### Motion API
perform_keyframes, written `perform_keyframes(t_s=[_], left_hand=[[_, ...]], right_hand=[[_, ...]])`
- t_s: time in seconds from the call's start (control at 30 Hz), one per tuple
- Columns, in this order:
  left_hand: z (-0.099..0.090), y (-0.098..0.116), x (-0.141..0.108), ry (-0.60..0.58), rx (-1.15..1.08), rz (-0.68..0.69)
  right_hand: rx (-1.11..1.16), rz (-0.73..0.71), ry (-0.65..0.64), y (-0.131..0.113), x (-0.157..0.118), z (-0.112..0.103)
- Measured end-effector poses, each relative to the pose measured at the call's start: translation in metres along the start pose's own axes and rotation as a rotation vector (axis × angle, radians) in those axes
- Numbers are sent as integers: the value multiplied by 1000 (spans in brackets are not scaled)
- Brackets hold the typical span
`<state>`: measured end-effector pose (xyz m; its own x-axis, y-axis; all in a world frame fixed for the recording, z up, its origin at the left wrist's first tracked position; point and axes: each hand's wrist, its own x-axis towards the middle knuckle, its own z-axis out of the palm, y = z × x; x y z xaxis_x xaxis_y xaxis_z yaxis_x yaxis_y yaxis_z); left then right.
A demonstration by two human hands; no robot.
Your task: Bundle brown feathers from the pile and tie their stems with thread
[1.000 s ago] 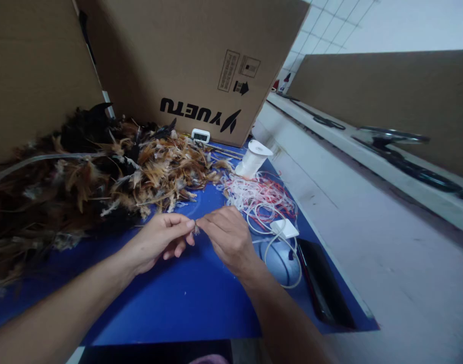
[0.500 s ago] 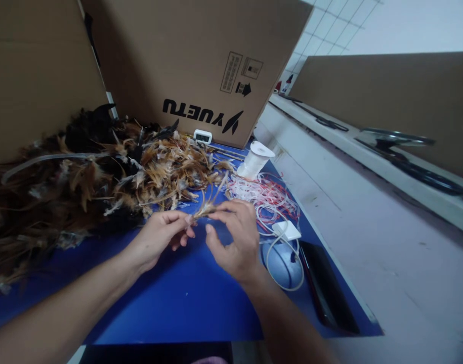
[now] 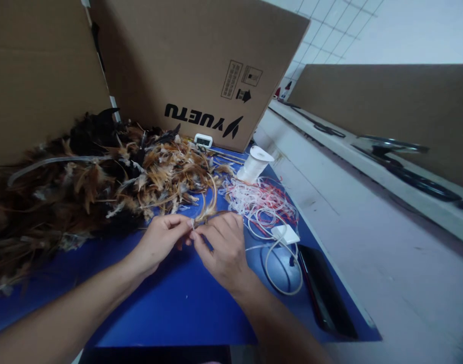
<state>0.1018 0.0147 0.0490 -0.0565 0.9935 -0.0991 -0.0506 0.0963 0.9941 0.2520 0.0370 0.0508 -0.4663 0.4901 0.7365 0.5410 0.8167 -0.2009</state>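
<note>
My left hand (image 3: 161,240) pinches the base of a small bunch of brown feathers (image 3: 208,208) between thumb and fingertips. The feathers' curved tips point up and away from me. My right hand (image 3: 221,245) is closed, its thumb and forefinger meeting at the same base. A whitish bit of string (image 3: 193,226) shows between the two sets of fingertips. From behind my right hand a thin white strand leads off to the right. My fingers hide most of the bunch's base.
A large heap of brown and black feathers (image 3: 102,177) covers the left of the blue table (image 3: 170,308). At right lie a white spool (image 3: 255,164), tangled white and red strings (image 3: 259,199), a white cable (image 3: 266,268) and a black phone-like object (image 3: 327,293). A cardboard box (image 3: 201,55) stands behind.
My right hand has moved left and closed its thumb and forefinger at the bunch's base beside my left fingertips. A white strand now shows to the right of that hand.
</note>
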Motion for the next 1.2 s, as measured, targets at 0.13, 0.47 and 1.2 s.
perform_keyframes(t_s=[0.13,0.47,1.2], left_hand=[[0,3,-1,16,-29,-9],[0,-3,-1,28,-4,37],[1,-2,-4,39,102,66]], right_hand=[[27,67,86,1,3,-3],[76,-75,210,-3,7,-11],[-18,-33,-13,1,5,-9]])
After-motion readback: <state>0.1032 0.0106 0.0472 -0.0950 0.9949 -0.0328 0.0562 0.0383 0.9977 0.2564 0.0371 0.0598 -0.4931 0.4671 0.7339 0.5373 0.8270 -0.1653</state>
